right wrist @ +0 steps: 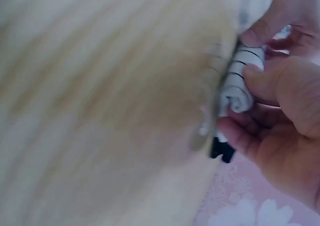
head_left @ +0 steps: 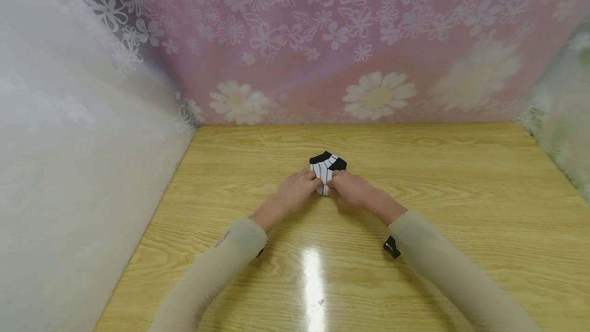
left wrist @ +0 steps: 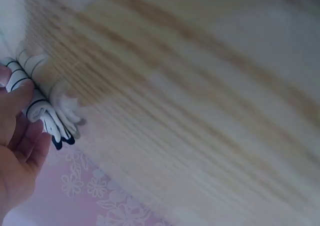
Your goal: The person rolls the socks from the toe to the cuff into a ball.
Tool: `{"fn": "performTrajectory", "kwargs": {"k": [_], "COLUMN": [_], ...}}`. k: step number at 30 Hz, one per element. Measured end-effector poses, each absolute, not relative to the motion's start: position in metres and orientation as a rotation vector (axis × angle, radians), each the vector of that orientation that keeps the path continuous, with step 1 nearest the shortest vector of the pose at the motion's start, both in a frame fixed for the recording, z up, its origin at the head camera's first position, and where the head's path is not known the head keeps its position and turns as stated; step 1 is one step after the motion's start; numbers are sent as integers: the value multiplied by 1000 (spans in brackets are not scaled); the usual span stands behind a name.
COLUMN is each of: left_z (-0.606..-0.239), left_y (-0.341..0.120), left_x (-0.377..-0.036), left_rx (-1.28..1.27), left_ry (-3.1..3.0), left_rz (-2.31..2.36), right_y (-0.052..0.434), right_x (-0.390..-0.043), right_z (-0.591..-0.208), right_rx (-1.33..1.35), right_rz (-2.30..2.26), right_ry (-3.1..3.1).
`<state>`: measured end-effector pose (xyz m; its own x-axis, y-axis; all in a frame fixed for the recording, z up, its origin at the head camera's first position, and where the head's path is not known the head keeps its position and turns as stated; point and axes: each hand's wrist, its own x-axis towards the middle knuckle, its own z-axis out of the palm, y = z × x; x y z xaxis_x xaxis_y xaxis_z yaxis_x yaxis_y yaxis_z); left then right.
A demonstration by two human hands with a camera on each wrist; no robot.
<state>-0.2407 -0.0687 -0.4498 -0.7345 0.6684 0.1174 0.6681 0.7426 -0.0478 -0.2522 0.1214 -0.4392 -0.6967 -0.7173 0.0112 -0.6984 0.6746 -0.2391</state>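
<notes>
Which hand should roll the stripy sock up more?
Probably the right hand: in the right wrist view its thumb and fingers already wrap the rolled end of the sock. The left hand only pinches the sock's side, so it could steady it on the table.

White sock with thin black stripes, black-tipped, half rolled, mid-table

My left hand and right hand meet out front, fingers curled and pinching, forearms angled inward, sleeves to the wrists.
</notes>
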Motion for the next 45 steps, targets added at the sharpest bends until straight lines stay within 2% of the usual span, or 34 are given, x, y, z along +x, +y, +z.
{"fn": "performTrajectory", "kwargs": {"k": [4, 8, 12, 17, 28, 36, 41, 45], "left_z": [-450, -453, -455, -453, -441, -445, -449, -454], "left_y": [-67, -66, -67, -69, -65, -65, -63, -65], "left_x": [-240, -242, -247, -250, -244, -241, -241, -245], "left_rx": [-1068, -1037, -957, -946, -1149, -1158, -1171, -1102], "left_ry": [-2831, -2895, -2955, -2967, -2834, -2767, -2758, -2833], "left_rz": [-67, -215, -383, -429, 191, 416, 519, 436], "right_y": [122, 122, 119, 121, 127, 128, 131, 124], "right_x": [-254, -244, -239, -242, -255, -264, -261, -250], "right_z": [-433, -430, -432, -440, -440, -435, -433, -433], "right_rx": [-1166, -1142, -1279, -1367, -1249, -1227, -1112, -1175], "right_rz": [-424, -208, 109, 182, -416, -646, -633, -405], "right_ry": [2746, 2838, 2940, 2967, 2806, 2648, 2727, 2907]}}
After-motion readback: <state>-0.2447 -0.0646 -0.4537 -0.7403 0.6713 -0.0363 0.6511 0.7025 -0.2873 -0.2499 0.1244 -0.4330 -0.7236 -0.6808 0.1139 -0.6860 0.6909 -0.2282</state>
